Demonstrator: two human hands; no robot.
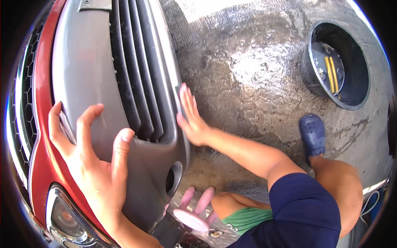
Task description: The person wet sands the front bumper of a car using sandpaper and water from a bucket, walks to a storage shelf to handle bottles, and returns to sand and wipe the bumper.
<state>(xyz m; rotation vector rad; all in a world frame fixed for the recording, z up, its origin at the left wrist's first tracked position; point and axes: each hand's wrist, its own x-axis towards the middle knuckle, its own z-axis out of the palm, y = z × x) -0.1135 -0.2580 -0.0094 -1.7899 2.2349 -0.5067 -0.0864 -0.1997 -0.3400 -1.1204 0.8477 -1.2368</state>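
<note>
The grey front bumper [149,161] of a red car [46,173] fills the left side, with dark horizontal grille slats [136,71] in its middle. Over the bumper's upper part, beside the red edge, my left hand [96,167] is spread with its fingers bent and thumb apart. Nothing clear shows in its grip, and its palm is hidden. My right hand [194,121] lies flat along the bumper's lower edge, fingers stretched out. Whether its whole palm touches there cannot be seen.
A black tub [356,68] with water and two yellow bars [332,74] in it stands on wet concrete [235,102]. My foot wears a blue clog [311,133]. A pink stool [190,218] is near my knee. The headlight [66,217] sits at lower left.
</note>
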